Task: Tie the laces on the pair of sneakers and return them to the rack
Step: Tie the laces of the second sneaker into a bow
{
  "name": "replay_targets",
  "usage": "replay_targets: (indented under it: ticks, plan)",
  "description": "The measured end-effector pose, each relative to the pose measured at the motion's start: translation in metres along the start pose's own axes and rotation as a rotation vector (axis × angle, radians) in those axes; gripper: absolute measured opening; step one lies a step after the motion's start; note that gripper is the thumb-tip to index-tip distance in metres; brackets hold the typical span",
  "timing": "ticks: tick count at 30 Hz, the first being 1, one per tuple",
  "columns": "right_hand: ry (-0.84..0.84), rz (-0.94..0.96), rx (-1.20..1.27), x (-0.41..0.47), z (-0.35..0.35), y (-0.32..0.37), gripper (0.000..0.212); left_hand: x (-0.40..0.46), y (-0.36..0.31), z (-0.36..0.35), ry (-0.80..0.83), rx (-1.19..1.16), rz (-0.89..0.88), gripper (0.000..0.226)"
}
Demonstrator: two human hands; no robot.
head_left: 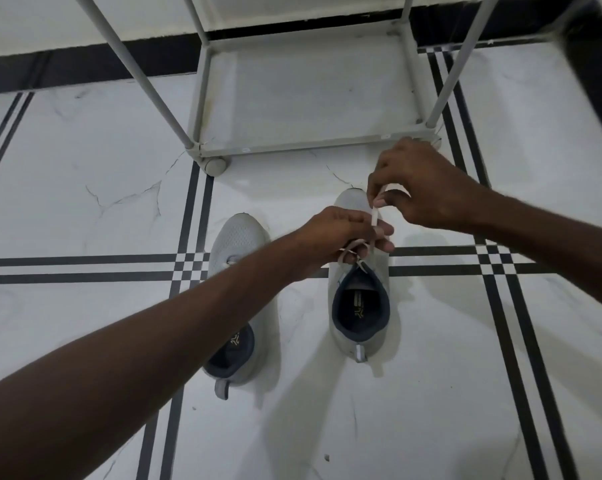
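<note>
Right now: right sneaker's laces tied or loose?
Not tied yet. The right hand pulls a lace end up while the left hand pinches a loop over the right sneaker.

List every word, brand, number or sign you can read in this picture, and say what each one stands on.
No text can be read.
Printed mark on the insole of the right sneaker: too blurred to read.
Pale logo inside the left sneaker: partly hidden by the arm, unreadable.
Two small stickers on the front rail of the rack: too small to read.
</note>
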State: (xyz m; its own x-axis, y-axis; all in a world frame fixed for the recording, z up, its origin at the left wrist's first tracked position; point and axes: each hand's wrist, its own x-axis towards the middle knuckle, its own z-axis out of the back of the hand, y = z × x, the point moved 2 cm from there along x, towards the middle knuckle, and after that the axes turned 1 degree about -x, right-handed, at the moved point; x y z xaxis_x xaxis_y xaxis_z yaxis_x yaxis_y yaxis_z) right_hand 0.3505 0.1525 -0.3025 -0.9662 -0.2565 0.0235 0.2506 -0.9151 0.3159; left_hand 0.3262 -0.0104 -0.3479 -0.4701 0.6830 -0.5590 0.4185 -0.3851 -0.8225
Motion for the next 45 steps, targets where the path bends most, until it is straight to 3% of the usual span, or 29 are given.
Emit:
replay_targets:
  ticks: [2, 4, 5, 8, 13, 16, 18, 23, 27, 30, 32, 36, 38, 40, 42, 44, 45]
  plan:
    - [-0.120, -0.074, 0.040, -0.004, -0.016, -0.005, 0.007, 0.001, -0.001, 0.005, -0.042, 0.041, -0.023, 0.023]
    - [-0.282, -0.268, 0.263, -0.012, -0.029, -0.007, 0.013, 0.000, -0.003, 0.008, -0.060, 0.032, -0.039, 0.020]
    - [-0.280, -0.374, 0.408, -0.014, -0.035, -0.006, 0.010, 0.000, -0.004, 0.011, -0.065, 0.001, -0.043, 0.019]
    - [0.078, -0.554, 0.820, -0.017, -0.050, 0.001, 0.019, 0.000, -0.008, 0.021, -0.099, -0.086, -0.053, 0.017]
    - [0.214, -0.372, 0.722, -0.016, -0.031, 0.002, 0.035, -0.004, -0.005, 0.038, -0.151, 0.026, -0.105, 0.021]
    - [0.601, -0.327, 0.777, -0.016, -0.024, 0.008, 0.033, -0.008, -0.008, 0.039, -0.173, 0.352, -0.248, 0.021]
    - [0.714, -0.365, 0.675, -0.019, -0.034, 0.009, 0.027, -0.008, -0.010, 0.033, -0.245, 0.703, -0.423, 0.021]
    - [0.296, -0.410, 0.370, -0.011, -0.051, 0.007, 0.022, -0.006, 0.005, 0.016, -0.405, 1.331, -0.757, 0.027]
    - [0.334, -0.551, 1.104, -0.008, -0.063, 0.015, 0.018, -0.009, 0.010, 0.011, -0.520, 1.356, -0.841, 0.039]
    - [0.329, -0.685, 1.342, -0.011, -0.067, 0.009, 0.026, -0.010, 0.010, 0.008, -0.605, 1.282, -0.862, 0.025]
    - [0.285, -0.732, 1.364, -0.011, -0.070, 0.002, 0.028, -0.009, 0.009, 0.009, -0.658, 1.183, -0.806, 0.015]
    - [0.050, -0.795, 1.308, -0.010, -0.066, -0.012, 0.025, -0.009, 0.011, 0.025, -0.684, 0.655, -0.461, 0.015]
    - [0.020, -0.838, 1.216, -0.016, -0.064, -0.027, 0.027, -0.012, 0.016, 0.039, -0.688, 0.397, -0.317, 0.015]
    - [0.115, -0.783, 0.797, -0.026, -0.060, -0.048, 0.029, -0.016, 0.029, 0.054, -0.709, 0.148, -0.167, 0.015]
    - [0.278, -0.625, 0.283, -0.036, -0.059, -0.063, 0.034, -0.021, 0.046, 0.068, -0.721, 0.045, 0.051, 0.019]
    - [0.408, -0.513, 0.039, -0.046, -0.065, -0.068, 0.035, -0.023, 0.064, 0.075, -0.685, 0.078, 0.221, 0.026]
    - [0.446, -0.474, -0.010, -0.051, -0.069, -0.065, 0.031, -0.023, 0.069, 0.076, -0.670, 0.206, 0.243, 0.034]
